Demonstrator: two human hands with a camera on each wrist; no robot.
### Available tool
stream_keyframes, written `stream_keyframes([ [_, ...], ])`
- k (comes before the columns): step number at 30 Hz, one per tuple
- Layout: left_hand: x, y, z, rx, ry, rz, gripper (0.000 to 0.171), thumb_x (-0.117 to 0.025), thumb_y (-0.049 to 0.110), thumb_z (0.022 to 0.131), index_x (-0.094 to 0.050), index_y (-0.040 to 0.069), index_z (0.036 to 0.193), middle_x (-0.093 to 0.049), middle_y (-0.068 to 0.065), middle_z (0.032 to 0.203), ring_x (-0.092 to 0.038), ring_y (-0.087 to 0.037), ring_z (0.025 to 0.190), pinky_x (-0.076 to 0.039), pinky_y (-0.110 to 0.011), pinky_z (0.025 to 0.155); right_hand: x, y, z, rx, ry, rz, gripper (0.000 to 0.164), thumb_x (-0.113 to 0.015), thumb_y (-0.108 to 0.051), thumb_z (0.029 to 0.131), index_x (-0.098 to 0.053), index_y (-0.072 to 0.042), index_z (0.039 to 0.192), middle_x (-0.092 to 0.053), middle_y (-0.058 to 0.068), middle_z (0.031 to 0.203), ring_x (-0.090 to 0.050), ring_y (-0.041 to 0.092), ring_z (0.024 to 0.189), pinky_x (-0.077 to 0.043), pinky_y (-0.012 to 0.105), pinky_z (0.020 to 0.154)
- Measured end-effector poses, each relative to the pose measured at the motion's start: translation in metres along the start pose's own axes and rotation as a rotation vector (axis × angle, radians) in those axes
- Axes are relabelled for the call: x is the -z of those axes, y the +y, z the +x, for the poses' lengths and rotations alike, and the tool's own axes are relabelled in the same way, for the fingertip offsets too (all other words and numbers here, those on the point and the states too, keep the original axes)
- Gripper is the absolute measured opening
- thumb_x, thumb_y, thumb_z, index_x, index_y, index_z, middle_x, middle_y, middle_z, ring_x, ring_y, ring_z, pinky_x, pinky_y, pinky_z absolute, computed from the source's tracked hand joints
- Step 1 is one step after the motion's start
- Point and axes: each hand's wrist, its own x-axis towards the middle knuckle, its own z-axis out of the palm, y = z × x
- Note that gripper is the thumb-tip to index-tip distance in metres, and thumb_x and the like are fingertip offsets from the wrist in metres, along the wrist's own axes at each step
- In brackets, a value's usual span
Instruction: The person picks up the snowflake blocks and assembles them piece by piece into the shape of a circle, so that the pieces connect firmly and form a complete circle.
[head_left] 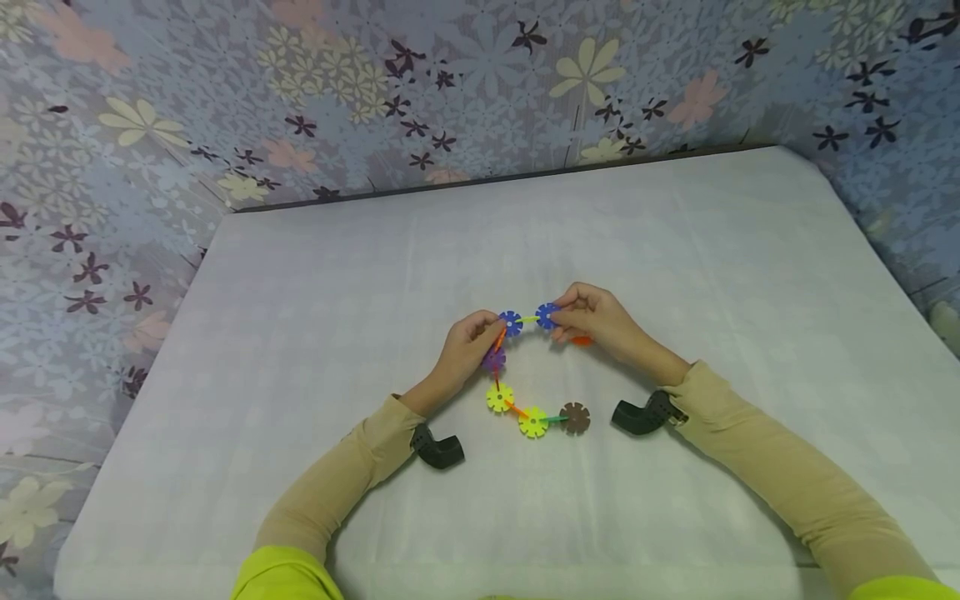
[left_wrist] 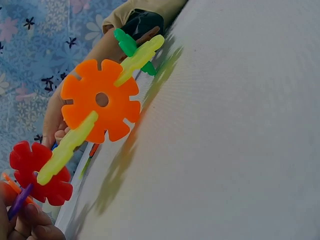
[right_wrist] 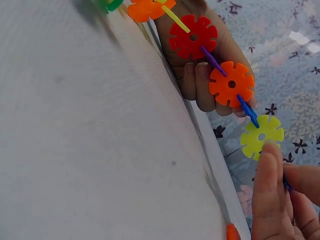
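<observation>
Black brackets point(head_left: 440, 452) flank disc chain point(head_left: 499, 392); floral wall point(head_left: 487, 92) behind.

Discs point(left_wrist: 119, 107) look smooth, plastic; sleeves point(head_left: 337, 475), matt cloth; tabletop point(head_left: 322, 292), matt.

Chain of slotted plastic discs, one, held in my two hands over a white-covered table point(head_left: 300, 275).
My left hand point(head_left: 463, 354) pinches the chain beside one blue disc point(head_left: 511, 324); my right hand point(head_left: 603, 325) pinches a second blue disc point(head_left: 547, 316), a yellow edge-on piece point(head_left: 528, 319) between them. From the left blue disc, nearer me: purple disc point(head_left: 493, 360), two yellow discs point(head_left: 500, 398), brown disc point(head_left: 576, 419) at the end, joined by orange, red and green edge-on pieces. Orange piece point(head_left: 582, 341), partly hidden, just below my right hand. Tan sleeves point(head_left: 750, 450), two; black wrist mounts point(head_left: 438, 451), two; floral wall covering point(head_left: 480, 92) behind.
</observation>
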Motion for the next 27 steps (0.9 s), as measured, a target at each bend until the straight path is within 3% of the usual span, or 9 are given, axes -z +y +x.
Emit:
stream_keyframes([
  [3, 0.001, -0.011, 0.003, 0.002, 0.001, 0.001, 0.019, -0.051, 0.008, 0.091, -0.057, -0.010, 0.089, -0.047, 0.000, 0.063, -0.038, -0.009, 0.052, -0.031, -0.022, 0.051, 0.000, 0.000, -0.001, -0.013, -0.005, 0.048, 0.006, -0.050, 0.010, 0.086, -0.049, 0.007, 0.092, -0.061, 0.012, 0.076, -0.062, 0.017, 0.064, -0.050, 0.028, 0.060],
  [8, 0.000, -0.015, 0.003, -0.008, 0.004, 0.021, 0.018, -0.052, 0.010, 0.091, -0.057, -0.008, 0.089, -0.049, 0.000, 0.064, -0.040, -0.009, 0.053, -0.033, -0.022, 0.053, -0.001, -0.002, -0.003, -0.014, -0.006, 0.112, 0.007, -0.048, 0.010, 0.087, -0.049, 0.006, 0.092, -0.061, 0.012, 0.075, -0.062, 0.017, 0.064, -0.050, 0.026, 0.060],
  [27, 0.001, -0.012, 0.003, 0.000, -0.008, 0.004, 0.019, -0.052, 0.008, 0.092, -0.057, -0.010, 0.090, -0.047, 0.000, 0.064, -0.039, -0.009, 0.054, -0.033, -0.022, 0.053, 0.001, 0.000, -0.001, -0.032, -0.008, 0.079, 0.008, -0.049, 0.009, 0.086, -0.048, 0.007, 0.094, -0.061, 0.011, 0.075, -0.061, 0.016, 0.063, -0.050, 0.026, 0.060],
])
